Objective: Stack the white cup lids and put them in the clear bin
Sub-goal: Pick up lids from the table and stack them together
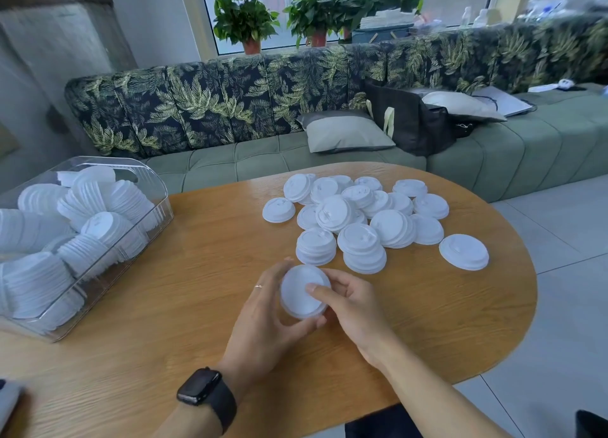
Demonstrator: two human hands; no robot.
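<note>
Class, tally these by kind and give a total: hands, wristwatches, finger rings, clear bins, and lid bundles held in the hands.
Hands: 2 (left hand, right hand)
Wristwatch: 1
Ring: 1
Clear bin: 1
Held lid bundle: 1
Total: 6

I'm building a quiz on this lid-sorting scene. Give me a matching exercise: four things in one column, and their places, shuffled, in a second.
Things:
1. clear bin
2. loose lids
3. smartwatch
4. potted plants

Places:
A. on the windowsill behind the sofa
B. at the table's left edge, full of stacked lids
C. on the left wrist
D. piled on the table's far side

Pairs: 1-B, 2-D, 3-C, 4-A
</note>
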